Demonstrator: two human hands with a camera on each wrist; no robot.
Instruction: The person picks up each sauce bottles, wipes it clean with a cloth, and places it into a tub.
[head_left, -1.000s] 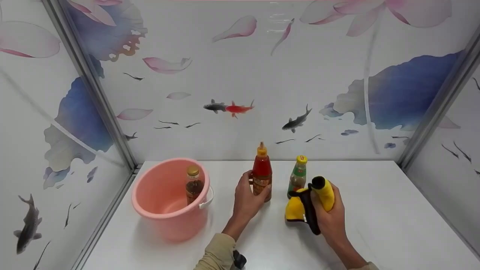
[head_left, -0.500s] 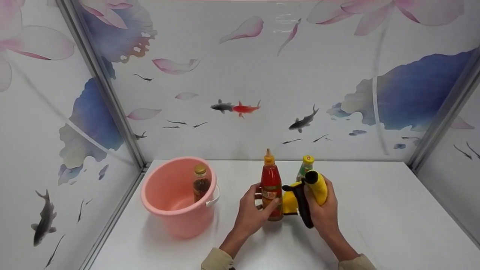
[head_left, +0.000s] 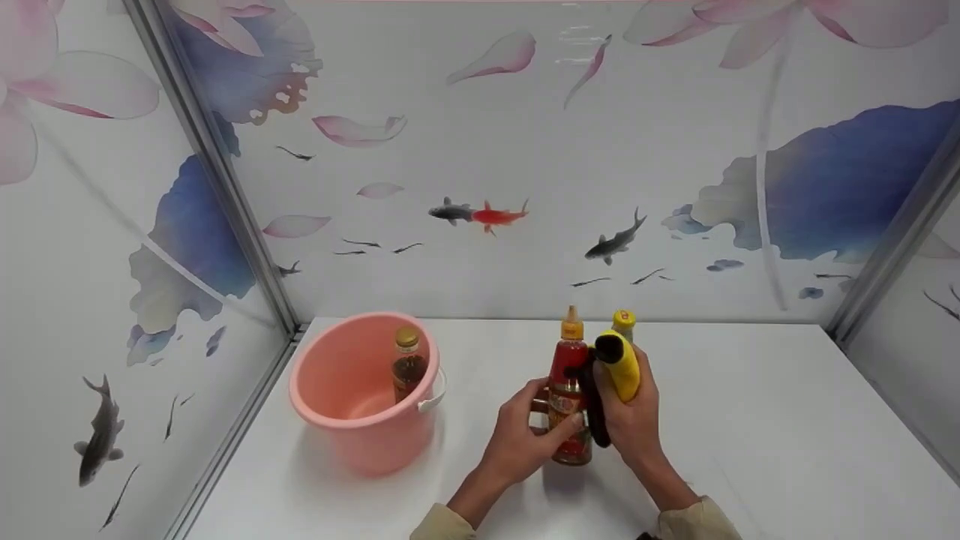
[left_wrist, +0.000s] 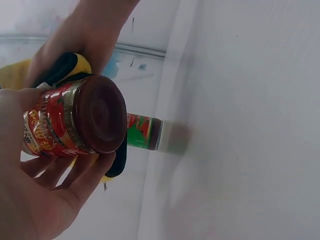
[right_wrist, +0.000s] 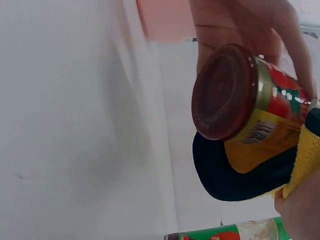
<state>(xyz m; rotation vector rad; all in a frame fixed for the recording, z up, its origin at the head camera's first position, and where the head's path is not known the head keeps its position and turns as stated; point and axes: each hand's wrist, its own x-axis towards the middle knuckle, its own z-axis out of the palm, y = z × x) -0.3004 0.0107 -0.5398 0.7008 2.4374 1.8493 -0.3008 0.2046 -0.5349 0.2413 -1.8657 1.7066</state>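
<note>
Both are gripped above bench (head_left: 787, 435): red bottle (head_left: 564, 397) by L hand (head_left: 525, 442), yellow cloth (head_left: 624, 369) by R hand (head_left: 632, 412), close beside it. Green bottle (left_wrist: 140, 131) stands behind; at left, pink bucket (head_left: 375, 450) w/ dark bottle (head_left: 409, 369) inside.

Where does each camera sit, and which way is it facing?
Head: worn on the head, facing forward and down over the table and pink bucket; left hand, right hand and sleeves show.
Left wrist: worn there, facing the underside of the red bottle; the left hand shows large, the right hand beyond.
Right wrist: worn there, facing that underside too; both hands show in part.
The two wrist views share the red bottle, yellow cloth and green-labelled bottle.
</note>
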